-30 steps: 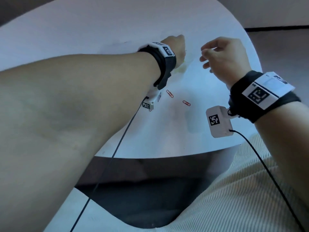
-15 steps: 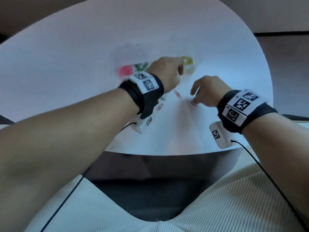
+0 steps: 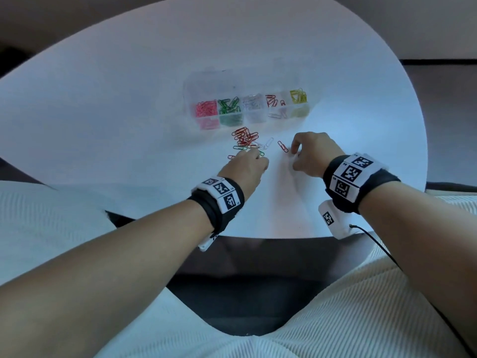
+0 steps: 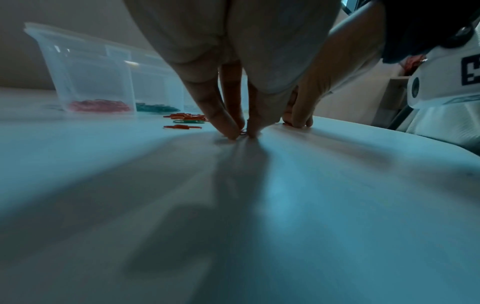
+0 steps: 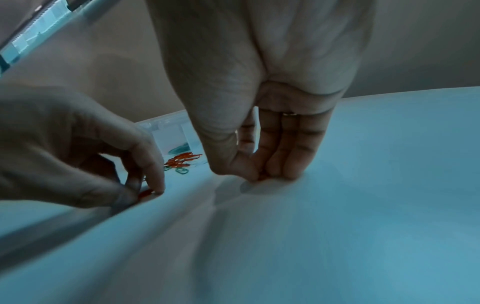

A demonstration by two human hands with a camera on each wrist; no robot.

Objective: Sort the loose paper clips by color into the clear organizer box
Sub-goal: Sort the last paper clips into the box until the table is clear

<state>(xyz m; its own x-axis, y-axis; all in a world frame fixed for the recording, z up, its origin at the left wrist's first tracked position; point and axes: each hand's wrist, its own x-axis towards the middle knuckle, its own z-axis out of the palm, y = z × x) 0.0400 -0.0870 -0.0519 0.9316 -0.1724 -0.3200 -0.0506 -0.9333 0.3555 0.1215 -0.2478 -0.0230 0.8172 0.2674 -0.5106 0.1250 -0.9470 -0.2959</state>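
The clear organizer box [image 3: 260, 116] stands at mid-table with its lid up, holding pink, green, white, red and yellow clips in separate compartments. A loose pile of paper clips [image 3: 245, 139], mostly red with some green and white, lies just in front of it. My left hand [image 3: 254, 154] is down at the pile's near edge, and its thumb and finger pinch a red clip [image 4: 243, 131] against the table. My right hand [image 5: 259, 176] pinches another red clip [image 5: 262, 177] on the table. One lone red clip [image 3: 282, 146] lies between the hands.
The round white table [image 3: 129, 112] curves away on all sides, and its near edge runs just behind my wrists. A wrist camera module [image 3: 333, 219] with a black cable hangs over that edge on the right. My lap in pale ribbed fabric is below.
My left hand has drawn back from the box's yellow end to the loose pile. My right hand has come down from the air onto the table and closed on a clip.
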